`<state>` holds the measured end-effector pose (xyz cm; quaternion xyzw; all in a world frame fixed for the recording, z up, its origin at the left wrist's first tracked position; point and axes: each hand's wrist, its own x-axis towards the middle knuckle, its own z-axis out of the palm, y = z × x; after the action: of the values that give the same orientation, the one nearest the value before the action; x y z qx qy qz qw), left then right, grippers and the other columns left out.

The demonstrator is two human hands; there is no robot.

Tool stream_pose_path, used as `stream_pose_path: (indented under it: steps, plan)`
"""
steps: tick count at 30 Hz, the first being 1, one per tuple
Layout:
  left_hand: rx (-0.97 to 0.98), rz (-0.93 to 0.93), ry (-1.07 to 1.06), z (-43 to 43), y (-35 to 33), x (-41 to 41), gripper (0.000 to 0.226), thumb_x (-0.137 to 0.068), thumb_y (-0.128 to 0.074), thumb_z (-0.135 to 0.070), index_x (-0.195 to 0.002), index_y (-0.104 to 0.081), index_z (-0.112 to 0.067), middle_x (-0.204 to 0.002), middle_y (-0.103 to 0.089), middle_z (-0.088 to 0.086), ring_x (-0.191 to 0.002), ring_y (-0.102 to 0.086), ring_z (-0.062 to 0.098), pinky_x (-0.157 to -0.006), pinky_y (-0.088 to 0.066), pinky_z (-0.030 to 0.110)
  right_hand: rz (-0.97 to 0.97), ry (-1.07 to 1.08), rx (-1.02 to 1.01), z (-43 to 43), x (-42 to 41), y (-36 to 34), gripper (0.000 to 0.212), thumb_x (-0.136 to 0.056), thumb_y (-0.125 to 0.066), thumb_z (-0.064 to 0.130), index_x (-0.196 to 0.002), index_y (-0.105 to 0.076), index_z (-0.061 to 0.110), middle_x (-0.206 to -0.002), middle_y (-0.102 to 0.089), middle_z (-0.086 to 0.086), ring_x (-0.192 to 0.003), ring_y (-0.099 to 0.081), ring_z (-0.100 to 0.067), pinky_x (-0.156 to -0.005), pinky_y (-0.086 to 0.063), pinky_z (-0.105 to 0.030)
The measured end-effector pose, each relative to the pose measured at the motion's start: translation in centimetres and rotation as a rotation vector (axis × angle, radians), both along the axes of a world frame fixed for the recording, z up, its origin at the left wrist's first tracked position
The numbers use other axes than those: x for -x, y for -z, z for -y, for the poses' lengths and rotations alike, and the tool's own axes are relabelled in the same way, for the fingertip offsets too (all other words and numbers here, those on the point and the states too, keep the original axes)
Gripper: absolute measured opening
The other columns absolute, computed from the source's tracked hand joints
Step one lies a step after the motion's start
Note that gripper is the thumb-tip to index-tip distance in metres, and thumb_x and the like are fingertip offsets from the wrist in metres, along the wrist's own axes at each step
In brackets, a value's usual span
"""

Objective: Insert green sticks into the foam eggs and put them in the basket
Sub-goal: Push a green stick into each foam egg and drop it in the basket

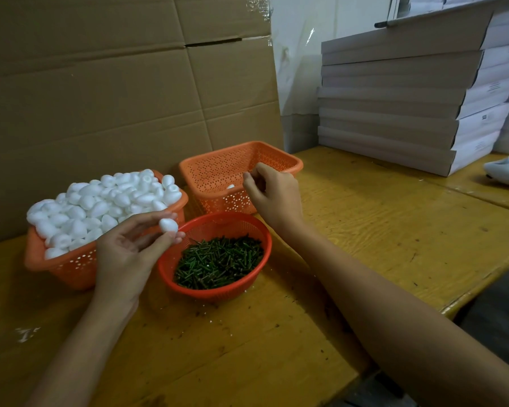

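My left hand (127, 248) pinches a white foam egg (168, 225) between thumb and fingertips, above the left rim of the round red basket (259, 230) that holds several green sticks (218, 261). My right hand (272, 192) hovers over the front edge of the square orange basket (288, 161), its fingers loosely curled with nothing visible in them. One white egg (230, 186) lies inside that basket. An orange basket (71, 268) heaped with foam eggs (100, 204) stands at the left.
A wall of cardboard (115, 83) rises behind the baskets. Stacked flat grey boxes (409, 113) occupy the back right of the yellow wooden table (379, 230). A white object (506, 171) lies at the far right edge.
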<state>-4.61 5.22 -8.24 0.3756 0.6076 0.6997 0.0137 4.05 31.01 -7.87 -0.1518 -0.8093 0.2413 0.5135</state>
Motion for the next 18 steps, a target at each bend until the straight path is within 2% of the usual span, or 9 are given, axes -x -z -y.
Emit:
stream_pose_path:
  steps: [3, 8, 13, 18]
  plan:
    - [-0.001, 0.008, -0.022, -0.09, 0.03, -0.07, 0.028, -0.077, -0.086, -0.012, -0.103, -0.082, -0.020, -0.110, -0.082, 0.005, -0.092, -0.081, 0.027, -0.084, -0.064, 0.027, 0.002, -0.001, 0.000, 0.10, -0.03, -0.01, 0.032, -0.102, -0.059, 0.032, -0.075, -0.059, 0.016, -0.057, -0.056, 0.006, -0.049, -0.053, -0.010, -0.048, -0.038, -0.029]
    - [-0.016, 0.057, -0.070, -0.18, 0.33, 0.37, 0.029, -0.083, -0.085, -0.009, -0.110, -0.082, -0.021, -0.094, -0.082, 0.012, -0.088, -0.082, 0.029, -0.084, -0.065, 0.030, 0.004, 0.001, -0.001, 0.11, -0.12, -0.04, 0.032, -0.102, -0.059, 0.032, -0.075, -0.058, 0.016, -0.056, -0.054, 0.007, -0.050, -0.052, -0.010, -0.047, -0.035, -0.026]
    - [-0.042, 0.061, -0.036, -0.40, 0.31, 0.41, 0.030, -0.092, -0.076, 0.000, -0.113, -0.081, -0.020, -0.111, -0.081, 0.010, -0.088, -0.081, 0.032, -0.078, -0.066, 0.028, 0.009, -0.004, -0.001, 0.20, -0.14, -0.04, 0.032, -0.102, -0.060, 0.031, -0.075, -0.060, 0.015, -0.057, -0.056, 0.005, -0.050, -0.054, -0.011, -0.048, -0.038, -0.030]
    - [-0.043, 0.059, -0.016, -0.36, 0.25, 0.38, 0.028, -0.096, -0.071, 0.002, -0.105, -0.081, -0.023, -0.114, -0.079, 0.009, -0.088, -0.081, 0.034, -0.077, -0.066, 0.029, 0.004, -0.003, -0.001, 0.18, -0.18, -0.12, 0.032, -0.102, -0.060, 0.031, -0.075, -0.060, 0.014, -0.058, -0.057, 0.004, -0.051, -0.054, -0.013, -0.049, -0.040, -0.033]
